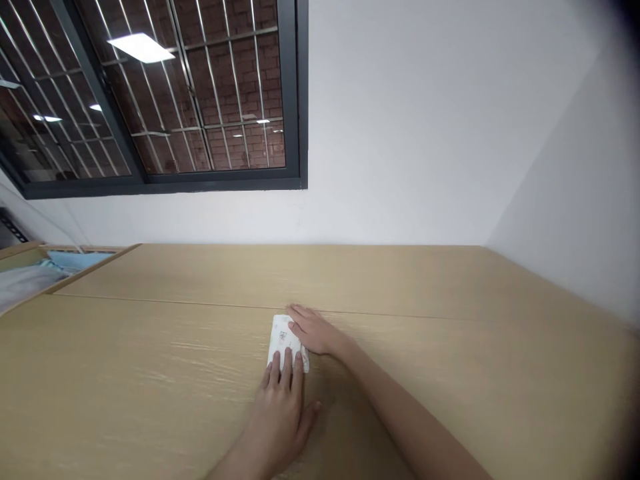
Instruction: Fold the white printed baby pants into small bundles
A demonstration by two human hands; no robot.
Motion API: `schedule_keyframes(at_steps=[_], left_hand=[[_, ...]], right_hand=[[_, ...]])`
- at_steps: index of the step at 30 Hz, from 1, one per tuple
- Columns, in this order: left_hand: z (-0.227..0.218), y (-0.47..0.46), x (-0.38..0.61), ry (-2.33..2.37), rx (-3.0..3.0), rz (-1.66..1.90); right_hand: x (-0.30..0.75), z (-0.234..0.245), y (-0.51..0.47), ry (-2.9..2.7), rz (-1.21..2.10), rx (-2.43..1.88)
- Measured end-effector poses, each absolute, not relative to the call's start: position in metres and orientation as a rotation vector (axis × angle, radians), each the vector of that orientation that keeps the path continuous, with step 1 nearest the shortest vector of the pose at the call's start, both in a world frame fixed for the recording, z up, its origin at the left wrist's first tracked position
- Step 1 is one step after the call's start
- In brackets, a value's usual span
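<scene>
A small white packet (281, 337) with faint print lies flat on the light wooden table (150, 373). My left hand (280, 410) rests flat on the table, its stretched fingertips pressing the packet's near edge. Coming in from the right, my right hand (313, 329) lies flat with its fingers laid over the packet's far right edge. Neither hand grips it; both only touch it from above.
A seam runs across the tabletop just beyond the packet. A white wall stands behind the table, with a dark-framed barred window (150, 100) at upper left. At the far left edge lies a wooden tray (45, 267) with blue and grey cloth.
</scene>
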State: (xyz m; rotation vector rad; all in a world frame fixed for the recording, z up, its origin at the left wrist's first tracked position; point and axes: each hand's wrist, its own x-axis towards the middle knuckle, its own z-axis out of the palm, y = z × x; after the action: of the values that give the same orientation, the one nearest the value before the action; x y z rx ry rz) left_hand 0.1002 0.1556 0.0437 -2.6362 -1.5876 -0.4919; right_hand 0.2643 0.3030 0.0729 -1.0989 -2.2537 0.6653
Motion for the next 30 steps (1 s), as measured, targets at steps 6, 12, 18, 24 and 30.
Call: schedule_keyframes(at_steps=[6,12,18,24,30], left_hand=[[0.078,0.163,0.09,-1.757,-2.655,-0.69],[0.094,0.186,0.066,-2.058,-2.425,-0.87],[0.08,0.203,0.061,-2.212,-2.317,-0.746],[0.069,0.211,0.065,-2.191,-2.399,-0.835],[0.071,0.216,0.062,-2.226,-2.489,-1.088]], right_hand=[[0.271,0.068,0.307,-2.058,0.482,-1.144],[0.275,0.07,0.312,-1.824,0.324,-1.164],[0.273,0.07,0.308,-1.901,0.373,-1.129],[0.271,0.071,0.301,-2.063,0.368,-1.046],[0.264,0.072,0.296,-2.017,0.497,-1.063]])
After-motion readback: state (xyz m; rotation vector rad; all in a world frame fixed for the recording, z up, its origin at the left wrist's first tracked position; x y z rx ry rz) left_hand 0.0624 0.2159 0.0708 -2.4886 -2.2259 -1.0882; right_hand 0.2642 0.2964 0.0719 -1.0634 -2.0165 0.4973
